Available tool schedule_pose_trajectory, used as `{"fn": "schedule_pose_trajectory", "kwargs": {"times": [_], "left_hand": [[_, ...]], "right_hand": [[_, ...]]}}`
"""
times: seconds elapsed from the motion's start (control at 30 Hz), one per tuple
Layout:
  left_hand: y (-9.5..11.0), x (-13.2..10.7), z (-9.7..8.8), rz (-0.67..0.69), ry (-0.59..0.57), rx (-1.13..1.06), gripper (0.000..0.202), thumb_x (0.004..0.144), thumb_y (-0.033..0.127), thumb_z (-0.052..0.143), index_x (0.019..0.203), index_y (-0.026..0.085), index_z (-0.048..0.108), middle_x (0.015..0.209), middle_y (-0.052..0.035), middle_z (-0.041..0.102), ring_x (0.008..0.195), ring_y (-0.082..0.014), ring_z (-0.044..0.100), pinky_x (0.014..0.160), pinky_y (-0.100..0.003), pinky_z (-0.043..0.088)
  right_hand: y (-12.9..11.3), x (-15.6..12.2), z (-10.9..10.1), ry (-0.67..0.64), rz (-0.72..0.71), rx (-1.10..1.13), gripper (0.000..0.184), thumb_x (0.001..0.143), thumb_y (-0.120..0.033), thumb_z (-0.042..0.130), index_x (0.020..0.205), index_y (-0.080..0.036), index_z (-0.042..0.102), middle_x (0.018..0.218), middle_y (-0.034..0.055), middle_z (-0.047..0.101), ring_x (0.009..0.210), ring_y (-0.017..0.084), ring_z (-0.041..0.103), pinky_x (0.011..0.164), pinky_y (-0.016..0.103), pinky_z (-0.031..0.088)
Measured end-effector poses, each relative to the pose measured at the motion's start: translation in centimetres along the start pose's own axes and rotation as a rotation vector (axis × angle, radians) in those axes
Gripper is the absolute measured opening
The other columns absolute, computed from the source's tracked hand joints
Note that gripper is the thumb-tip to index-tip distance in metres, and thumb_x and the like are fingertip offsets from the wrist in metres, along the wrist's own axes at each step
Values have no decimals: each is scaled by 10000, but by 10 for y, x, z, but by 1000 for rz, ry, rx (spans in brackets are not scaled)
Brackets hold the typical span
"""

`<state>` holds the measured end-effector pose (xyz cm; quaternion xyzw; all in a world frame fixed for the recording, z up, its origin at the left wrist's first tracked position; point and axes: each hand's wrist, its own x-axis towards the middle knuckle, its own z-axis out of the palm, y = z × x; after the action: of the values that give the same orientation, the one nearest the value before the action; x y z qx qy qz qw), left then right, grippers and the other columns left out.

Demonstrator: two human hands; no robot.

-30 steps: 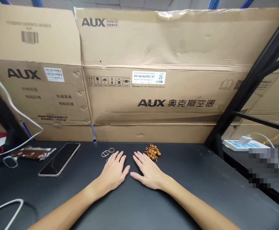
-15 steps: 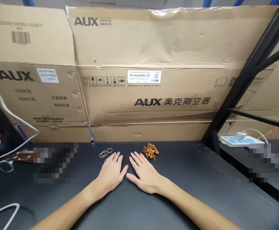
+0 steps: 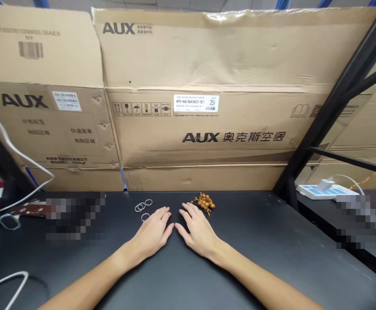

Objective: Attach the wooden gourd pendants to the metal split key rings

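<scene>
My left hand (image 3: pixel 151 230) lies flat, palm down, on the black table top (image 3: pixel 255 241), holding nothing. Just beyond its fingertips are several thin metal rings (image 3: pixel 142 206), and the nearest one almost touches my fingers. My right hand (image 3: pixel 197 232) also rests flat and empty, with its fingers spread. Its fingertips sit close to a cluster of small brown wooden gourd-shaped beads (image 3: pixel 204 203), apparently without touching them. My two hands nearly meet at the thumbs.
Large AUX cardboard boxes (image 3: pixel 194 129) stand along the table's far edge. A black rack post (image 3: pixel 330 120) rises at the right, beside a white and blue device (image 3: pixel 323 190). A white cable (image 3: pixel 4 282) lies at the lower left, with eyeglasses (image 3: pixel 9 222) further up. Pixelated patches hide parts of both sides.
My left hand has drawn back slightly and turned, uncovering a ring near its fingertips. My right fingers have eased back from the beads. The rings and beads stay in place.
</scene>
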<state>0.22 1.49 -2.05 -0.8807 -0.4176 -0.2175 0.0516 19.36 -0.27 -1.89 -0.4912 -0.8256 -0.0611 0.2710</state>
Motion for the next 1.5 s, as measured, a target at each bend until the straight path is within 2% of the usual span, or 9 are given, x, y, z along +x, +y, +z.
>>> {"fn": "schedule_pose_trajectory", "kwargs": {"times": [0.1, 0.17, 0.27, 0.47, 0.83, 1.0, 1.23, 1.4, 1.5], "left_hand": [[-1, 0, -1, 7, 6, -69, 325, 923, 280, 456, 1193, 131, 558, 1285, -133, 561, 1211, -240, 516, 1028, -392, 445], [-1, 1, -1, 3, 13, -112, 310, 919, 275, 470, 1184, 140, 557, 1275, -129, 561, 1202, -237, 521, 1028, -393, 446], [-3, 1, 1, 9, 30, -182, 276, 914, 251, 477, 1164, 165, 558, 1243, -116, 571, 1166, -229, 544, 1011, -395, 461], [-6, 4, 0, 13, 39, -293, 237, 908, 157, 449, 1100, 195, 583, 1097, -74, 633, 1027, -198, 599, 920, -363, 514], [-7, 8, -4, 9, 47, -269, 254, 918, 96, 401, 966, 197, 629, 915, -48, 657, 885, -191, 583, 800, -336, 518], [-4, 9, -6, 11, 67, -236, 222, 920, 108, 422, 995, 188, 616, 951, -59, 623, 926, -200, 545, 838, -345, 496], [-5, 8, -7, -35, 33, -130, 236, 927, 151, 408, 899, 185, 639, 848, -60, 586, 838, -216, 526, 776, -379, 477], [-7, 8, -7, 4, 21, -226, 243, 929, 178, 422, 1059, 224, 622, 943, -56, 588, 891, -203, 525, 823, -368, 462], [-7, 8, -7, 29, 4, -242, 231, 929, 197, 433, 1036, 230, 634, 972, -53, 588, 905, -199, 524, 843, -373, 448]], "right_hand": [[4, 1, 0, 99, -64, 42, 328, 886, -178, 444, 1172, -113, 590, 1282, 147, 546, 1235, 263, 445, 1024, 423, 397], [7, 3, 1, 146, -20, 26, 333, 854, -116, 435, 1146, -124, 595, 1234, 137, 572, 1185, 260, 473, 1005, 430, 404], [13, 5, 4, 138, 79, 2, 326, 821, -82, 443, 1103, -124, 601, 1146, 134, 605, 1075, 262, 519, 948, 429, 432], [19, 6, 6, -2, 65, 128, 264, 851, -108, 435, 1039, -153, 616, 966, 88, 653, 900, 231, 559, 843, 368, 465], [23, 7, 7, -3, 51, 440, 261, 827, -143, 501, 1068, -172, 598, 925, 68, 632, 885, 201, 571, 820, 341, 486], [23, 8, 5, -16, 81, 513, 231, 866, -199, 489, 1067, -183, 603, 964, 69, 640, 902, 200, 591, 829, 355, 485], [22, 8, 4, -13, 100, 513, 217, 902, -241, 470, 1058, -183, 610, 979, 74, 651, 906, 204, 600, 835, 362, 485], [23, 8, 4, -13, 96, 508, 215, 912, -254, 466, 1052, -189, 615, 970, 69, 650, 895, 199, 604, 830, 351, 487], [23, 8, 5, -14, 92, 509, 221, 913, -258, 462, 1056, -190, 616, 973, 72, 654, 897, 200, 606, 824, 348, 490]]}}
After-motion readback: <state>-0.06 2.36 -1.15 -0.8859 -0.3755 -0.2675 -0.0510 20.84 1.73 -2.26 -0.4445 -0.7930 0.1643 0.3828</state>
